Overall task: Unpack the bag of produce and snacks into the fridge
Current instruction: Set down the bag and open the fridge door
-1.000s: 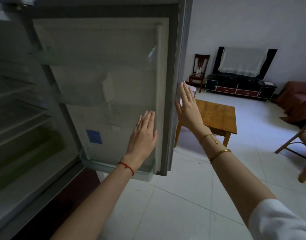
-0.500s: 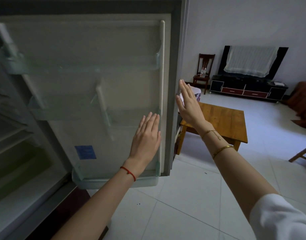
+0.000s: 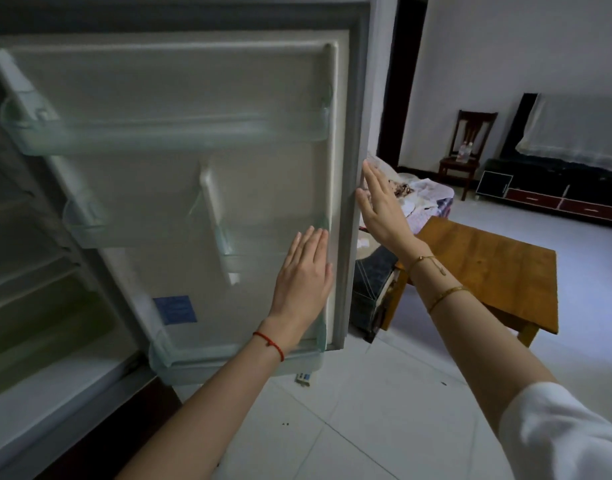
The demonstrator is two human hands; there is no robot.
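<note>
The fridge door (image 3: 180, 188) stands open in front of me, its inner side with clear plastic door bins facing me. My left hand (image 3: 302, 278) lies flat with straight fingers on the door's inner panel near its right edge. My right hand (image 3: 380, 209) is open beside the door's outer edge, fingers straight and pointing up, close to or touching the edge. The fridge interior (image 3: 38, 289) with bare shelves shows at the left. A plastic bag (image 3: 422, 199) with things inside sits behind the door's edge, partly hidden.
A wooden low table (image 3: 488, 271) stands right of the door. A dark wooden chair (image 3: 470, 147) and a black TV cabinet (image 3: 557, 195) are at the far wall. White floor tiles (image 3: 384, 427) lie below my arms. A small box (image 3: 304, 377) lies under the door.
The door has swung further open toward the right, showing more of its bins. Both hands stayed flat near its right edge and moved with it.
</note>
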